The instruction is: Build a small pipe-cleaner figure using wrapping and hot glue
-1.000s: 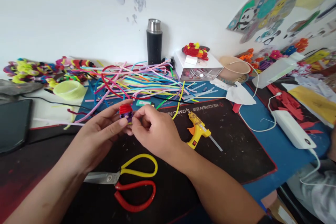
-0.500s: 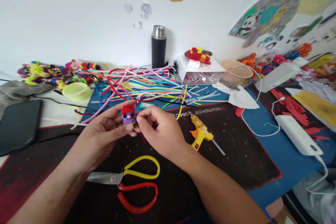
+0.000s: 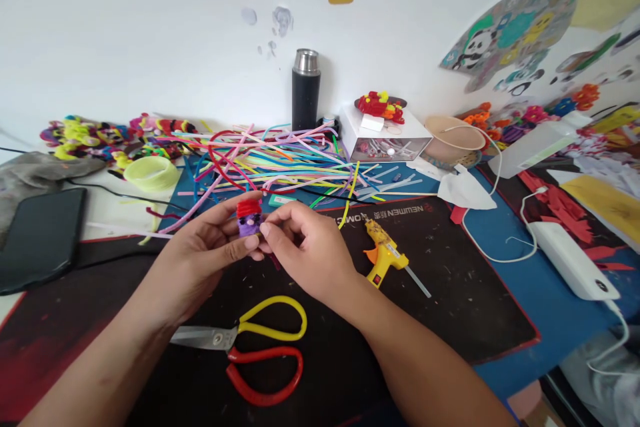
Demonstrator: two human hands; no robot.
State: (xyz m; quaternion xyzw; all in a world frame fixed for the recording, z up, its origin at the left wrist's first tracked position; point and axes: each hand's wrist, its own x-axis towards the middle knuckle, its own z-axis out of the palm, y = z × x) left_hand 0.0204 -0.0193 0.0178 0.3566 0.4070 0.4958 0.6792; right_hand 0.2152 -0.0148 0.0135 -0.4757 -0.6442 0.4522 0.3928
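Note:
A small pipe-cleaner doll (image 3: 249,221) with a purple fuzzy face, dark eyes and a red top is held upright over the mat. My left hand (image 3: 207,240) grips it from the left, thumb across its lower front and fingers behind. At its right edge, the pinched thumb and forefinger of my right hand (image 3: 305,243) press against the purple part. A dark red pipe-cleaner end (image 3: 275,261) shows below the fingers. Scissors (image 3: 237,340) with one yellow and one red handle lie under my wrists. To the right rests a yellow hot glue gun (image 3: 384,253) with a glue stick in it.
Loose coloured pipe cleaners (image 3: 285,160) spread along the back. Behind them stand a black thermos (image 3: 306,93) and a white box (image 3: 385,137). A phone (image 3: 43,240) lies left, near a pale green roll (image 3: 151,175). A white power bank (image 3: 573,260) with cables sits right.
My right fingertips have closed in against the doll's side. The doll is turned slightly, and the whole view has shifted a little.

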